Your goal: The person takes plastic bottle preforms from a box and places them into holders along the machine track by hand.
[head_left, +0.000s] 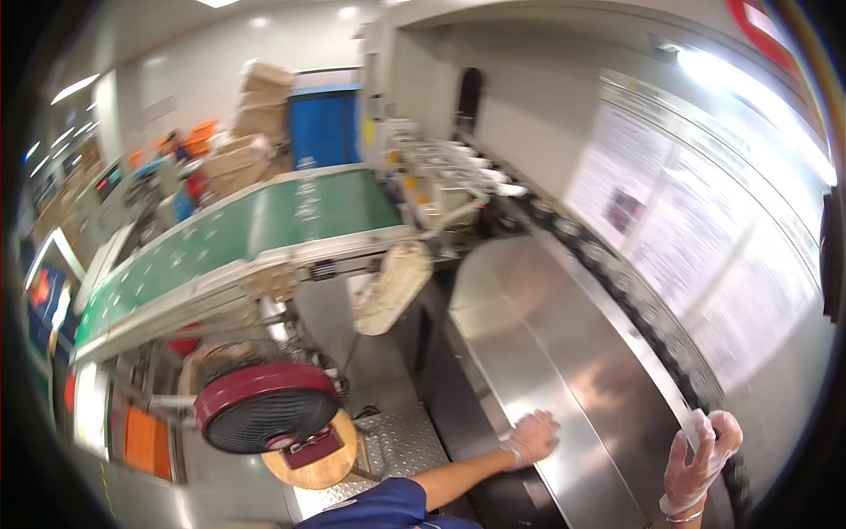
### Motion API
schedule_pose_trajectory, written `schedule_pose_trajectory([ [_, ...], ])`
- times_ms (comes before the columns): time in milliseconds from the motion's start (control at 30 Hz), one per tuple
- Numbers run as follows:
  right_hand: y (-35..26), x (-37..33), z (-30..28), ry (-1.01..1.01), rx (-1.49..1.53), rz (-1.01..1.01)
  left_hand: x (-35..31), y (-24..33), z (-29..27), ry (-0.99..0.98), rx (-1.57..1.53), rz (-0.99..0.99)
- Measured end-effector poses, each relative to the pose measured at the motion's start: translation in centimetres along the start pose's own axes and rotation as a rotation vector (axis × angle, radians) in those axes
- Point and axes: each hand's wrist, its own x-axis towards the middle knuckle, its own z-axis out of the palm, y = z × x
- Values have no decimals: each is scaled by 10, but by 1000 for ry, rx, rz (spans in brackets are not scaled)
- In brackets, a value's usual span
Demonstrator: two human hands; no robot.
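Observation:
My left hand, in a thin clear glove, rests on the stainless steel top with its fingers loosely bent and nothing visible in them. Further right my right hand, gloved the same way, is raised beside the chain conveyor. Its fingers are apart and partly curled, and I see no object between them. The chain's round dark holders run along the right edge of the metal top. Motion blur softens the details.
A green belt conveyor with clear pieces on it slopes away at the left. Below it a red-rimmed fan stands on a round wooden stool. Printed sheets hang on the right wall. Cardboard boxes are stacked behind.

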Motion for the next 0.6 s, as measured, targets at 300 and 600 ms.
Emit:
schedule_pose_trajectory([
  [300,48,-220,-263,38,-762,743,11,-2,-1,255,147,100],
  [600,-175,-479,-493,240,-1360,1525,4,44,-1,89,206,180],
])
